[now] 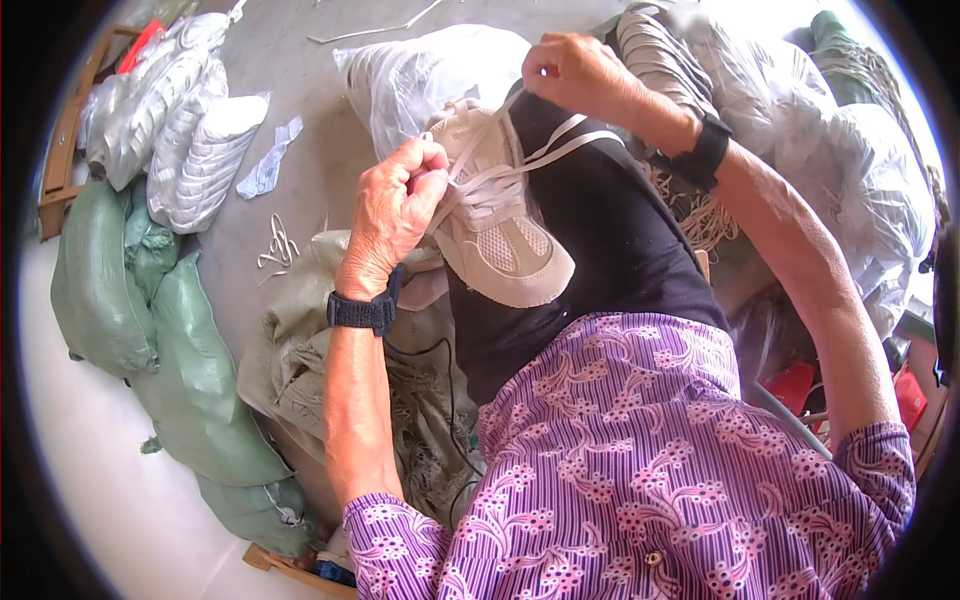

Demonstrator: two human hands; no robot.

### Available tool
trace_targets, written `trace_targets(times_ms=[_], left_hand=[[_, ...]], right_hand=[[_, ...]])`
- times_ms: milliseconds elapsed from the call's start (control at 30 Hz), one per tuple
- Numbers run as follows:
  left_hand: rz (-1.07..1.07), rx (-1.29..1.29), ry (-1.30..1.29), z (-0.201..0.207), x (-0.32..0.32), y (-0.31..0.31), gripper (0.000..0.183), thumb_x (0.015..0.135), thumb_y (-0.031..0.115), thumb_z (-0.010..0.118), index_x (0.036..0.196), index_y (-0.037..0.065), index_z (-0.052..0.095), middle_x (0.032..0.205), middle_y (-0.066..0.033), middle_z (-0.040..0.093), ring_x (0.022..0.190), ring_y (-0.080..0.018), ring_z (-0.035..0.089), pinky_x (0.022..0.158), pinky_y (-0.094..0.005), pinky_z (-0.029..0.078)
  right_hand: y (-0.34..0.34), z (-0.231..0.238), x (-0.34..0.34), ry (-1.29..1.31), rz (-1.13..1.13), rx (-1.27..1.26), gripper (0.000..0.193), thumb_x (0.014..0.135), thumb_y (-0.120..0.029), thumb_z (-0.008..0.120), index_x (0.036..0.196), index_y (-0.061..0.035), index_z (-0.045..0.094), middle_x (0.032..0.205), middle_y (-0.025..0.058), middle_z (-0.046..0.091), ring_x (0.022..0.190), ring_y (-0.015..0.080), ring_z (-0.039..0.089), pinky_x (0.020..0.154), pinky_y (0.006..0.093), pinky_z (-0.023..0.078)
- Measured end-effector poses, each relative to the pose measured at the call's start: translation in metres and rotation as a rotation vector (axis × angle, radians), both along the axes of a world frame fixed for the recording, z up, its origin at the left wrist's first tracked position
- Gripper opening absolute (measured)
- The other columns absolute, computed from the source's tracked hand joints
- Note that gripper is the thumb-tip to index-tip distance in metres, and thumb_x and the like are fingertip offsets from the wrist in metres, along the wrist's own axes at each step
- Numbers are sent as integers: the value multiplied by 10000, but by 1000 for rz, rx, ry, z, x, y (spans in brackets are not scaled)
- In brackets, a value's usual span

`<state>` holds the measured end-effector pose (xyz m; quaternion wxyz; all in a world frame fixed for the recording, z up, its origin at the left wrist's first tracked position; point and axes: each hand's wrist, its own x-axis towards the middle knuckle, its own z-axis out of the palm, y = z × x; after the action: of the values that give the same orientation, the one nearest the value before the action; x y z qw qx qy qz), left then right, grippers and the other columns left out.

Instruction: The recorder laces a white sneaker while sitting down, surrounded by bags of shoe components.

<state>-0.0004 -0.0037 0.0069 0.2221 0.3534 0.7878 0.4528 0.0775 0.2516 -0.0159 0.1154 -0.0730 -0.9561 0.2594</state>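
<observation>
A: Where is the beige sneaker (510, 262)?
B: It lies on the black trousers (625, 235), with the toe pointing to the purple patterned shirt (640, 450).

A: And how are the hands?
B: The left hand (393, 205) is just beside the sneaker's left edge, its fingers pinched on the white laces (492, 190). The right hand (582, 78) is raised beyond the sneaker, on its right, also closed on the laces.

A: Which room is there around?
B: Close behind the heel there is a white plastic bag (415, 85). To the left, a strip of grey floor (290, 65) runs until the green sacks (195, 365), with a paper scrap (268, 165) lying on it. The right side is tighter: white plastic bundles (780, 125) crowd near the right forearm.
</observation>
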Motion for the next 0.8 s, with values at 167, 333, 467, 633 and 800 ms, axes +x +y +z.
trace_targets(times_ms=[167,333,467,633,800], left_hand=[[-28,-82,-22,14,15,20,145,847,152,611,876,14,643,649,4,533,593,-62,471,574,-247,426],[-212,-306,-33,14,16,47,188,869,143,575,922,-13,664,656,18,552,549,-77,507,534,-246,421],[-240,-457,-191,13,9,64,216,852,107,504,902,2,685,639,-10,565,516,-85,506,509,-264,415],[-225,-724,-34,17,9,93,188,764,91,530,823,12,690,642,-127,652,632,-212,652,666,-359,506],[-192,-753,-17,12,7,97,164,725,87,566,792,38,707,657,-132,663,677,-230,667,689,-366,507]], right_hand=[[-23,2,33,96,74,-134,117,773,-129,634,857,-47,624,796,109,597,776,298,608,723,384,493],[-35,6,53,121,267,47,36,748,-136,649,768,-107,643,860,27,549,934,228,528,814,394,393],[-43,0,49,94,296,84,29,717,-135,658,739,-123,643,846,-2,520,900,206,498,800,386,365],[-49,-15,45,116,253,131,96,696,-166,652,774,-117,677,867,-5,567,940,193,505,825,410,343],[-48,-13,48,137,224,138,107,720,-183,653,806,-132,691,878,-3,572,966,200,510,821,414,362]])
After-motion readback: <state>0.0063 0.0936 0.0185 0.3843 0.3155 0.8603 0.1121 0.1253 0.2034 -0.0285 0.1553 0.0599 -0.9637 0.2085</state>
